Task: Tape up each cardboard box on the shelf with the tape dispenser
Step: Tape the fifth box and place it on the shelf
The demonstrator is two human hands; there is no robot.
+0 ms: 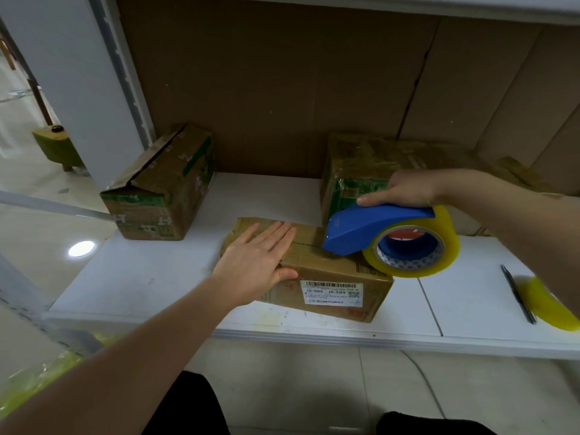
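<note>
A small cardboard box [329,277] with a white barcode label lies near the front of the white shelf [150,277]. My left hand [257,262] presses flat on its top left part, fingers straight, thumb over the front edge. My right hand [405,188] grips the blue tape dispenser [370,227] from above. The dispenser carries a yellowish tape roll [439,246], and its front tip touches the seam on the box top. Two more boxes stand on the shelf, one at the back left [163,189] with its top seam gaping, one at the back right [354,171] wrapped in tape.
Brown cardboard sheets [282,83] line the shelf's back. A black pen [518,293] and a second yellowish tape roll [552,306] lie at the shelf's right front. A white upright [78,89] stands at left. The shelf's front edge [314,337] runs just below the small box.
</note>
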